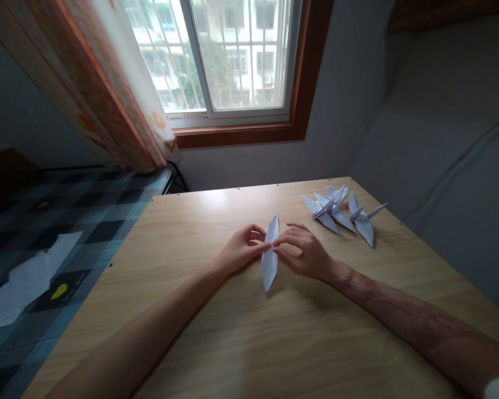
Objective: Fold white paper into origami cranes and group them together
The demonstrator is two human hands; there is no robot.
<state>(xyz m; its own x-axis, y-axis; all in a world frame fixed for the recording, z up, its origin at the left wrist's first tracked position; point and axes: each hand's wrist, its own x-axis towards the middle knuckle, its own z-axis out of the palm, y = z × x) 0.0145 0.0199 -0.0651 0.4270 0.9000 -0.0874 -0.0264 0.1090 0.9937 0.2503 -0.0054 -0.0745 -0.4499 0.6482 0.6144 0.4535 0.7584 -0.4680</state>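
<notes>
A narrow piece of folded white paper point(269, 271), pointed at its near end, stands lengthwise between my two hands over the wooden table. My left hand point(245, 246) grips its left side near the middle, the thumb lying against the paper and the other fingers curled behind. From the right, my right hand point(301, 249) pinches the same paper at mid-length with thumb and fingertips. Both sets of fingertips nearly meet at its centre. Parts of the left fingers are hidden behind the paper.
Several folded white paper cranes point(330, 208) lie clustered at the table's far right, one crane point(361, 216) slightly apart. White paper sheets point(29, 277) rest on the checkered bed point(108, 221) at the left. Beyond the wooden table point(191, 233) are a window point(241, 55) and a curtain point(95, 72).
</notes>
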